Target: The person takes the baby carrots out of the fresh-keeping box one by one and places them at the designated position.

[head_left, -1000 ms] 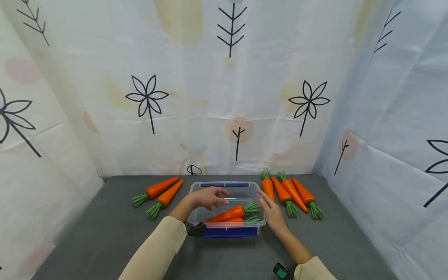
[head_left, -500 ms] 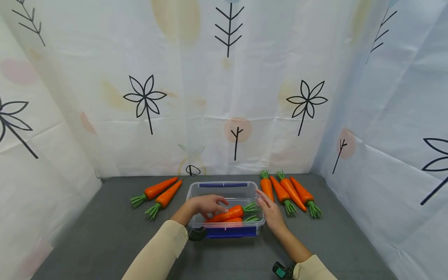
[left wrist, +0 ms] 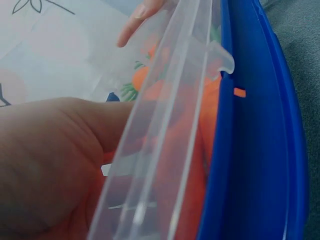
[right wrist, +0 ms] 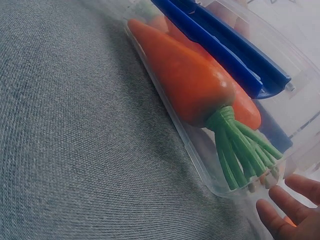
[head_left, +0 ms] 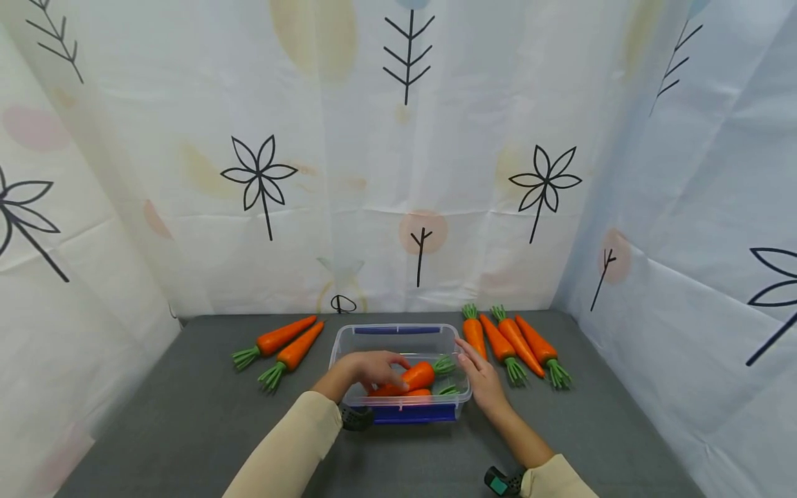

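A clear plastic container (head_left: 358,400) with blue latches (head_left: 416,413) stands mid-table, lidless, with carrots inside. My left hand (head_left: 373,368) reaches in over its left side and grips the upper carrot (head_left: 420,375), whose leafy end points right. Beneath lies another carrot (head_left: 418,392), seen through the wall in the right wrist view as an orange carrot (right wrist: 185,80) with green stalks. In the left wrist view, the wall partly hides the left hand (left wrist: 50,160). At the container's right side is my right hand (head_left: 484,384), its fingers extended against or close beside the wall.
Two carrots (head_left: 299,349) lie left of the container. Several more carrots (head_left: 513,342) lie to its right, close to the right hand. A patterned white curtain (head_left: 373,173) rises behind and beside the grey table (head_left: 187,415).
My left hand has lowered into the container and closed around the upper carrot, which has shifted slightly. The right hand has stayed at the container's right side.
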The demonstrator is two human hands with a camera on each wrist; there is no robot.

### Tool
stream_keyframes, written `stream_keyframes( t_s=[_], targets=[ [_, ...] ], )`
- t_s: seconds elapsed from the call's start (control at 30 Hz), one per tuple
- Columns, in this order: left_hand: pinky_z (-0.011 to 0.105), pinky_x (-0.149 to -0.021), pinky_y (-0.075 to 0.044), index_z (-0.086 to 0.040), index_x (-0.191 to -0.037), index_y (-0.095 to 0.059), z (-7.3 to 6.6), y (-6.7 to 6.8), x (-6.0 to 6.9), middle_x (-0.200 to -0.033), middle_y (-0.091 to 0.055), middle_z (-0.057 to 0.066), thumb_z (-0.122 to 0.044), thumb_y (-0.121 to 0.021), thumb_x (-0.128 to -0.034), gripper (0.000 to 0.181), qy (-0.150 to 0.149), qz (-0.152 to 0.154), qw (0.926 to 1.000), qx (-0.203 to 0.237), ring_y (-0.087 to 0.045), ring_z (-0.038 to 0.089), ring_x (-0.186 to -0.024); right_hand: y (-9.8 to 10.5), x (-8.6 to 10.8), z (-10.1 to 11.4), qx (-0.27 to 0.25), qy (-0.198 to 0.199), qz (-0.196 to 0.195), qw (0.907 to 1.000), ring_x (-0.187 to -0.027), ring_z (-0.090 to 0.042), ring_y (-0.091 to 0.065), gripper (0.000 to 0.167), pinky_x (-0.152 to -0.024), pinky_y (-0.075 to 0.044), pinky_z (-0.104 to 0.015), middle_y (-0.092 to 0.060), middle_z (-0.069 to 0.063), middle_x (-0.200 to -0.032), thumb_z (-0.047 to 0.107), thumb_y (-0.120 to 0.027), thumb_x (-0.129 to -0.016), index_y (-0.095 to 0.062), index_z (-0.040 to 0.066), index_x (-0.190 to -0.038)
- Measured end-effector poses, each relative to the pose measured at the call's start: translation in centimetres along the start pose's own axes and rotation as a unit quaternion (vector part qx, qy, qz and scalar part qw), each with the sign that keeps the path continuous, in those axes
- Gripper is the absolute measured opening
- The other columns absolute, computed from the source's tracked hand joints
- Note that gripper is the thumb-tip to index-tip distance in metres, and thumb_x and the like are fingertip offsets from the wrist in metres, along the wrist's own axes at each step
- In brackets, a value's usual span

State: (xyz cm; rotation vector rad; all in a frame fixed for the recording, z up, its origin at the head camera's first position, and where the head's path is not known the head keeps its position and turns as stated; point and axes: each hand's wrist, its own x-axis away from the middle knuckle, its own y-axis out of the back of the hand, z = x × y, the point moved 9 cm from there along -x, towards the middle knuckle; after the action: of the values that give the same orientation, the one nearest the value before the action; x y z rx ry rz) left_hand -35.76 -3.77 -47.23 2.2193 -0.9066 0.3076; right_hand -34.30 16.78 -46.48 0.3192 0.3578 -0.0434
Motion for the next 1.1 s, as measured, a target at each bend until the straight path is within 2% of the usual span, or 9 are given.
stream_keyframes(
  t_s=[0.17, 0.23, 0.3, 0.4, 0.5, 0.57, 0.77, 1.0, 1.1],
  targets=[
    [0.050, -0.084, -0.051, -0.014, -0.134, -0.055, -0.6, 0.1, 0.0, -0.131, -0.051, 0.012, -0.026, -0.073, -0.0872, 0.052, -0.004, -0.019, 0.9994, -0.030, -0.056, 0.030, -0.101, 0.1, 0.0, 0.1, 0.001, -0.001, -0.003, 1.0000, -0.121, -0.036, -0.053, 0.038, -0.103, -0.035, -0.055, -0.053, -0.016, -0.138, 0.018, -0.050, -0.102, -0.055, 0.007, -0.138],
    [0.050, -0.090, -0.048, -0.013, -0.134, -0.055, -1.0, 0.2, 0.1, -0.133, -0.051, 0.012, -0.025, -0.072, -0.0881, 0.051, -0.017, -0.030, 0.9978, -0.058, -0.054, 0.030, -0.107, 0.0, 0.1, 0.2, 0.001, -0.001, -0.002, 1.0000, -0.122, -0.037, -0.052, 0.038, -0.103, -0.034, -0.056, -0.052, -0.016, -0.139, 0.017, -0.049, -0.102, -0.055, 0.007, -0.138],
    [0.049, -0.091, -0.047, -0.011, -0.134, -0.055, -1.3, 0.3, 0.2, -0.127, -0.055, 0.012, -0.022, -0.069, -0.0903, 0.048, -0.027, -0.039, 0.9960, -0.076, -0.055, 0.029, -0.102, 0.0, 0.1, 0.2, 0.002, 0.002, 0.000, 1.0000, -0.122, -0.037, -0.052, 0.038, -0.103, -0.034, -0.057, -0.052, -0.017, -0.140, 0.017, -0.049, -0.102, -0.055, 0.006, -0.138],
    [0.046, -0.082, -0.051, -0.008, -0.136, -0.053, -1.6, 0.5, 0.4, -0.110, -0.059, 0.012, -0.016, -0.064, -0.0933, 0.044, -0.033, -0.049, 0.9953, -0.077, -0.059, 0.028, -0.084, 0.1, 0.1, 0.2, 0.006, 0.003, -0.002, 1.0000, -0.122, -0.037, -0.052, 0.039, -0.102, -0.035, -0.057, -0.052, -0.017, -0.140, 0.018, -0.049, -0.102, -0.054, 0.007, -0.138],
    [0.039, -0.061, -0.052, -0.006, -0.136, -0.050, -1.6, 0.6, 0.5, -0.092, -0.057, 0.011, -0.013, -0.061, -0.0948, 0.043, -0.027, -0.054, 0.9968, -0.051, -0.054, 0.026, -0.060, 0.1, 0.1, 0.2, 0.009, 0.002, -0.004, 1.0000, -0.121, -0.037, -0.053, 0.039, -0.101, -0.036, -0.058, -0.052, -0.017, -0.139, 0.021, -0.050, -0.102, -0.055, 0.008, -0.139],
    [0.032, -0.054, -0.048, -0.006, -0.136, -0.050, -1.8, 0.7, 0.6, -0.089, -0.056, 0.008, -0.014, -0.061, -0.0951, 0.044, -0.029, -0.064, 0.9958, -0.059, -0.051, 0.021, -0.055, 0.1, 0.1, 0.1, 0.008, -0.002, -0.002, 1.0000, -0.120, -0.037, -0.053, 0.040, -0.101, -0.036, -0.057, -0.052, -0.017, -0.139, 0.023, -0.050, -0.102, -0.054, 0.009, -0.139],
    [0.026, -0.047, -0.040, -0.004, -0.139, -0.048, -2.2, 0.9, 1.1, -0.095, -0.057, 0.009, -0.014, -0.060, -0.0970, 0.044, -0.043, -0.071, 0.9932, -0.081, -0.041, 0.014, -0.048, 0.0, 0.1, 0.1, 0.002, -0.002, 0.005, 1.0000, -0.118, -0.035, -0.055, 0.041, -0.099, -0.039, -0.055, -0.052, -0.016, -0.139, 0.022, -0.049, -0.103, -0.052, 0.008, -0.141],
    [0.030, -0.058, -0.047, -0.005, -0.138, -0.048, -3.4, 2.4, 3.1, -0.116, -0.057, 0.009, -0.015, -0.058, -0.0980, 0.043, -0.077, -0.102, 0.9849, -0.116, -0.057, 0.021, -0.062, 0.1, 0.2, 0.7, 0.008, 0.031, -0.007, 0.9995, -0.113, -0.035, -0.058, 0.038, -0.095, -0.043, -0.055, -0.054, -0.019, -0.136, 0.019, -0.049, -0.103, -0.054, 0.005, -0.138],
    [0.030, -0.060, -0.047, -0.006, -0.139, -0.048, -3.7, 3.3, 4.2, -0.114, -0.059, 0.009, -0.015, -0.058, -0.0980, 0.043, -0.085, -0.115, 0.9840, -0.107, -0.057, 0.022, -0.065, 0.2, 0.3, 1.0, 0.027, 0.053, -0.016, 0.9981, -0.108, -0.033, -0.061, 0.036, -0.089, -0.047, -0.053, -0.057, -0.018, -0.132, 0.016, -0.049, -0.102, -0.056, 0.006, -0.136]
  ],
)
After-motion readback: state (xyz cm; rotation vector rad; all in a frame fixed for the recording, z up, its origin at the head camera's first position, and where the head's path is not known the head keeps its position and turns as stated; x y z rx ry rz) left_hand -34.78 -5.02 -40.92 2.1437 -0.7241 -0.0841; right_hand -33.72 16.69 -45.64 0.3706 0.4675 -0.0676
